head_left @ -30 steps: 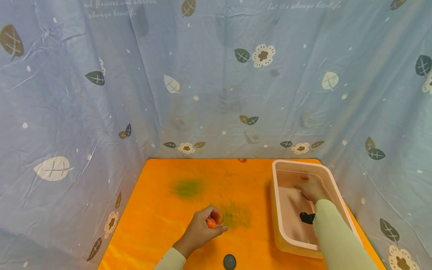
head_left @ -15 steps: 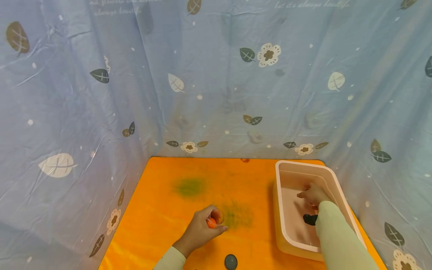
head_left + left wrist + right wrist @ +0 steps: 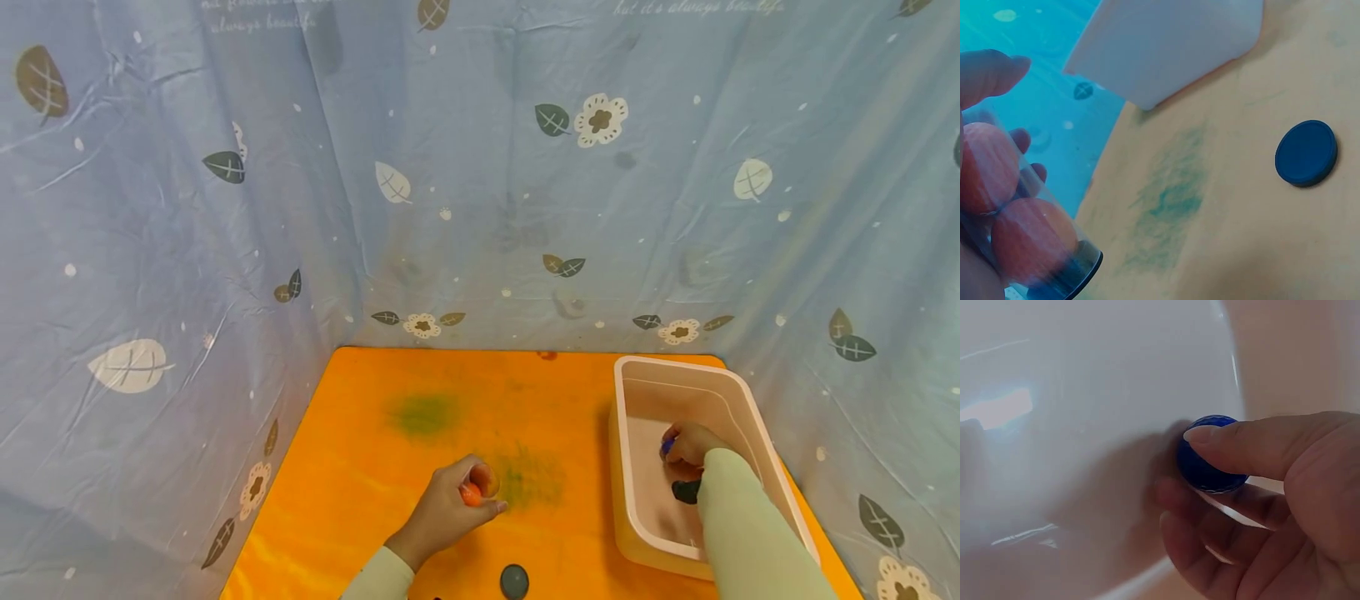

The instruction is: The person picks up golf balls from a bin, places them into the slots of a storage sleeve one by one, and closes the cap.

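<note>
My left hand (image 3: 450,508) grips a clear tube (image 3: 1089,251) over the table. Two orange balls (image 3: 1032,240) show through its wall in the left wrist view, and a dark cap covers the end near the lower edge of that view. In the head view the other end of the tube is a round opening. Inside the pale pink bin (image 3: 622,454), my right hand (image 3: 693,443) pinches a blue golf ball (image 3: 1204,474) between thumb and fingers, close to the bin's smooth wall. A round dark lid (image 3: 514,582) lies flat on the table, nearer me than the left hand.
The orange table (image 3: 360,500) carries green smudges in its middle. Blue curtains (image 3: 465,167) with leaf and flower prints enclose it at the back and both sides. The bin stands at the right edge, its rim around my right forearm. A small black object (image 3: 684,492) shows beside my right wrist.
My right hand, earlier reaching into the bin with no ball visible, now pinches the blue golf ball there. The left hand keeps its hold on the tube. The head view has shifted slightly.
</note>
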Tool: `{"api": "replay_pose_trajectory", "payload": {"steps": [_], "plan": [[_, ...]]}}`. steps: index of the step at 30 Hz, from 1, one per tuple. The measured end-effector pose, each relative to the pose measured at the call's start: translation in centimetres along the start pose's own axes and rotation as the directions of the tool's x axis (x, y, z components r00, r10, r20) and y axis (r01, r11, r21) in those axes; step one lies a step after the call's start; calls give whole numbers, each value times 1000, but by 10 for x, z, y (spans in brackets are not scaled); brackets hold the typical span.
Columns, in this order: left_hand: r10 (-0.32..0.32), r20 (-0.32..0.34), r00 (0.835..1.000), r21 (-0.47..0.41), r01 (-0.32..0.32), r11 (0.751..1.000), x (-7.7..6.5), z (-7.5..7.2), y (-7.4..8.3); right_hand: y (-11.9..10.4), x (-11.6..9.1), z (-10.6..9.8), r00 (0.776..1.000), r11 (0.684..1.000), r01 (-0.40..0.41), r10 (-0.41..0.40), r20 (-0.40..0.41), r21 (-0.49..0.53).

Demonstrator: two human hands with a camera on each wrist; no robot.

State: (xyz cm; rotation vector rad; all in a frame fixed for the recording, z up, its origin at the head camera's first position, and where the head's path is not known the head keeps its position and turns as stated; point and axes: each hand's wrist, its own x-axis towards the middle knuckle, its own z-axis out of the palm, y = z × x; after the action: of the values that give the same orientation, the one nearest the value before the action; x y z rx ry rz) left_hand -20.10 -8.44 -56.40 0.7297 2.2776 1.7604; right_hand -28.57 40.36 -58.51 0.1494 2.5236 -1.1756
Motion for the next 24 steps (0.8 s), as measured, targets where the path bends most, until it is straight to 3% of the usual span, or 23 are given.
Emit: {"api": "replay_pose_trajectory", "payload": {"steps": [8, 15, 21, 24], "plan": [[-2, 4, 1000, 3, 2, 1000, 0, 0, 0, 2, 0, -1, 998, 998, 44, -46, -51, -38], [-8, 6, 1000, -5, 8, 1000, -1, 0, -1, 2, 0, -5, 998, 997, 30, -27, -51, 76], [-10, 3, 1000, 13, 10, 1000, -2, -1, 0, 7, 7, -18, 988, 993, 122, -121, -95, 2], [-13, 3, 1000, 16, 13, 1000, -2, -1, 1, -3, 5, -20, 985, 994, 111, -107, -133, 23]]}}
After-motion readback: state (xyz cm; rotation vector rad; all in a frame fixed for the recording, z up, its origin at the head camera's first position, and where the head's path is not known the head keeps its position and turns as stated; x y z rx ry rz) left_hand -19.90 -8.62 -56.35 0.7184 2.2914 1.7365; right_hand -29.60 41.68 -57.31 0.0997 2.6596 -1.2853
